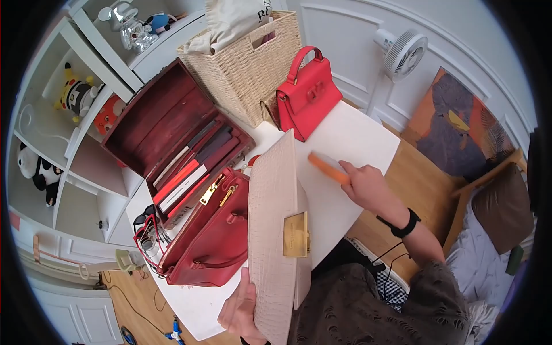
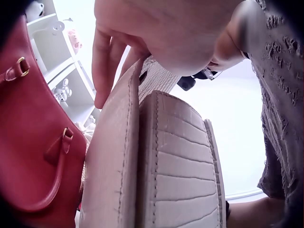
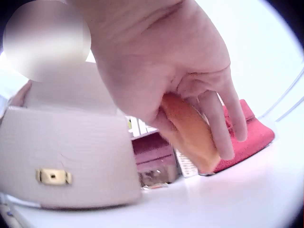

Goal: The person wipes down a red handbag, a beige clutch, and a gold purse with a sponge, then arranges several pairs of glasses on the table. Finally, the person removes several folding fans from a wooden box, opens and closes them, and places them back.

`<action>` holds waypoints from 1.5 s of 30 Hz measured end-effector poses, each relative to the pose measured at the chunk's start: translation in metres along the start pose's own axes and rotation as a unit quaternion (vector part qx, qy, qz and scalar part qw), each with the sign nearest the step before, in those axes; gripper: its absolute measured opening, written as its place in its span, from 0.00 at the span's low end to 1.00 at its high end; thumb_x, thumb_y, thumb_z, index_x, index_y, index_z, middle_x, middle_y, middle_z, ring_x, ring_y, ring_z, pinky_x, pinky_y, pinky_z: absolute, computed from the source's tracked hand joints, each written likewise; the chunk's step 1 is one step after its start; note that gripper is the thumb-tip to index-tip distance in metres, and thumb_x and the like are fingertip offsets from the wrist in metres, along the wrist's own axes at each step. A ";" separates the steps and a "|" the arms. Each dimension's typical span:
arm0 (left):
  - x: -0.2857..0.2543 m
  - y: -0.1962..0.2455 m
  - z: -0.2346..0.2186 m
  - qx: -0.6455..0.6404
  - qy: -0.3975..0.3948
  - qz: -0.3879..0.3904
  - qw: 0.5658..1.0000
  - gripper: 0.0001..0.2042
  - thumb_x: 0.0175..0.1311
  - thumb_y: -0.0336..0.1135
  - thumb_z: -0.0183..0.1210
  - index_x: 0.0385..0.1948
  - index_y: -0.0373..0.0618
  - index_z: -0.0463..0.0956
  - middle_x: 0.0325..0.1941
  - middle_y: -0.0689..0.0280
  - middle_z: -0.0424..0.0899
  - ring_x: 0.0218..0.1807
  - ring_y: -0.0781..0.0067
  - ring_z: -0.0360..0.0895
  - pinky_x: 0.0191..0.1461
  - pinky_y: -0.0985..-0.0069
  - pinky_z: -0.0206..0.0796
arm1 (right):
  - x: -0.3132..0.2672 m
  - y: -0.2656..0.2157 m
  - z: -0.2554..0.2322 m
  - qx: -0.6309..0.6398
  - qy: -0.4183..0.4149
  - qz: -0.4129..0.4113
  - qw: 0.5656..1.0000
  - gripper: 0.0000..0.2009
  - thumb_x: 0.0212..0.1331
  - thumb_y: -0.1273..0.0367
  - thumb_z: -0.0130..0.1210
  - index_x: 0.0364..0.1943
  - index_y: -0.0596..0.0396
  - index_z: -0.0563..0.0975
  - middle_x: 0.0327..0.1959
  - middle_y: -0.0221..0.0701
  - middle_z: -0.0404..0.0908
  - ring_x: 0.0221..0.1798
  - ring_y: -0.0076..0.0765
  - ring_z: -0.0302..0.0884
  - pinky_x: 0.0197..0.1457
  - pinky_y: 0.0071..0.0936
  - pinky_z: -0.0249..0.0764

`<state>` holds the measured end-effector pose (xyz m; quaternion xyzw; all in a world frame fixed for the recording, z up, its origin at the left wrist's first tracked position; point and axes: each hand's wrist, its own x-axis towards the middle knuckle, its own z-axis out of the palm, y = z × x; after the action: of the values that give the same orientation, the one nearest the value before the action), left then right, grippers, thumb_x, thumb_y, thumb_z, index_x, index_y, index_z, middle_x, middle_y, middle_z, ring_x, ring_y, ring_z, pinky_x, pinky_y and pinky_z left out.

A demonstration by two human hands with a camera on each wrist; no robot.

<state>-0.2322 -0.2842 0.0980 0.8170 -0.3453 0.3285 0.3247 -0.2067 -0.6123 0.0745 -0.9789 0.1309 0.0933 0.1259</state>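
Note:
A beige crocodile-textured handbag (image 1: 273, 190) with a gold clasp (image 1: 296, 234) stands at the table's front edge, its flap raised. My left hand (image 1: 238, 307) pinches the edge of that flap, fingers along the outer side, as the left wrist view shows. In my right hand (image 1: 371, 187) is an oblong orange block (image 1: 328, 167) with a pale grey side, gripped between thumb and fingers. It is over the white table to the right of the beige bag. In the right wrist view, the orange block (image 3: 190, 133) overlaps a small red handbag (image 3: 249, 142).
A larger red handbag (image 1: 210, 236) stands left of the beige one. Behind are an open dark red chest (image 1: 138, 121) holding folders and a woven basket (image 1: 241, 69). Glasses (image 1: 149, 236) lie at the white table's (image 1: 374, 141) left edge. A fan (image 1: 402, 54) stands beyond.

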 end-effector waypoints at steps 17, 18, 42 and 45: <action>0.016 0.013 0.005 -0.080 0.039 -0.046 0.995 0.08 0.56 0.28 0.63 0.30 0.33 0.74 0.39 0.45 0.86 0.23 0.64 0.83 0.23 0.79 0.68 | -0.068 -0.047 -0.034 0.136 0.124 -0.525 0.831 0.22 0.40 0.72 0.59 0.46 0.53 0.80 0.55 0.29 0.78 0.62 0.45 0.71 0.70 0.50 0.64; 0.016 0.013 0.005 -0.080 0.041 -0.047 0.995 0.08 0.56 0.28 0.63 0.30 0.33 0.74 0.39 0.45 0.86 0.23 0.64 0.83 0.23 0.79 0.68 | -0.063 -0.048 -0.034 0.183 0.098 -0.560 0.802 0.21 0.40 0.73 0.59 0.45 0.53 0.80 0.53 0.29 0.79 0.60 0.45 0.72 0.69 0.50 0.66; 0.008 0.008 -0.012 -0.100 -0.014 -0.142 0.985 0.23 0.72 0.49 0.45 0.35 0.32 0.74 0.41 0.43 0.85 0.30 0.57 0.83 0.35 0.72 0.74 | -0.057 -0.096 -0.008 0.265 0.396 -0.242 0.845 0.25 0.45 0.77 0.59 0.53 0.64 0.77 0.44 0.45 0.85 0.41 0.45 0.86 0.44 0.30 0.81; 0.003 0.014 -0.010 -0.096 0.036 -0.174 0.979 0.22 0.70 0.48 0.50 0.34 0.30 0.76 0.34 0.48 0.85 0.22 0.55 0.80 0.30 0.69 0.71 | -0.070 -0.116 0.006 0.302 0.329 -0.359 0.820 0.27 0.48 0.75 0.60 0.58 0.63 0.75 0.57 0.47 0.78 0.53 0.47 0.82 0.55 0.34 0.79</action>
<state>-0.2451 -0.2855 0.1100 0.8174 -0.2161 0.2612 0.4658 -0.2414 -0.4858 0.1097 -0.8421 -0.1743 -0.3303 0.3891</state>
